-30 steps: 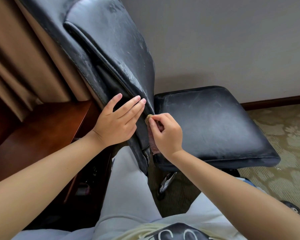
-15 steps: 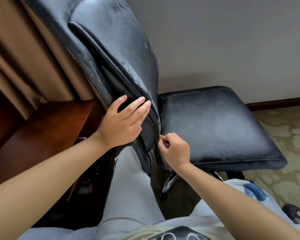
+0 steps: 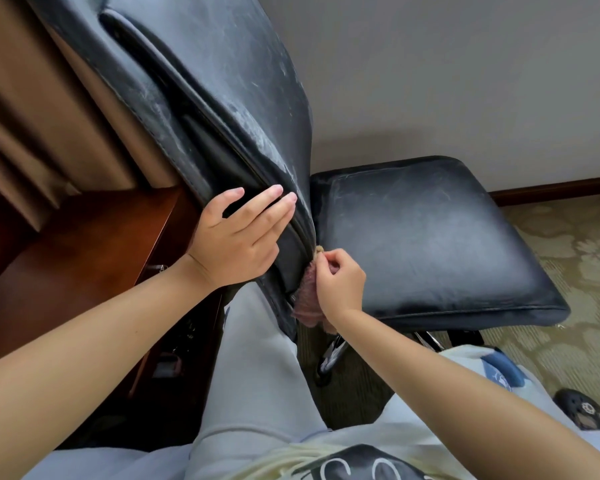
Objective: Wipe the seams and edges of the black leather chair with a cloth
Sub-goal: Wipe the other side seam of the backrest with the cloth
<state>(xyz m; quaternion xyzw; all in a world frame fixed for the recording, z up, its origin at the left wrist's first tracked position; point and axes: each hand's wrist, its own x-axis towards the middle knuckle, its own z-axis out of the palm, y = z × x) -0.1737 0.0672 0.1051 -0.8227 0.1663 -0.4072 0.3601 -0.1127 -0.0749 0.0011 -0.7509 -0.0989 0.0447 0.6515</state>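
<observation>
The black leather chair's backrest (image 3: pixel 222 98) leans up to the left, dusty and scuffed, and its seat cushion (image 3: pixel 430 237) spreads out to the right. My left hand (image 3: pixel 238 239) presses flat on the backrest's lower side edge, fingers straight. My right hand (image 3: pixel 340 280) pinches a pinkish cloth (image 3: pixel 309 299) and holds its tip against the seam where backrest meets seat. Most of the cloth hangs below my fingers.
A dark wooden desk (image 3: pixel 84 254) stands at the left, close behind the backrest, with brown curtains (image 3: pixel 32 116) above it. A grey wall lies behind the chair. Patterned carpet (image 3: pixel 568 254) lies at the right. My legs stand under the chair's side; a dark shoe (image 3: pixel 582 412) shows at the lower right.
My right hand with the cloth slid down the backrest's side seam, then came back up a little. My left hand stayed pressed on the backrest edge.
</observation>
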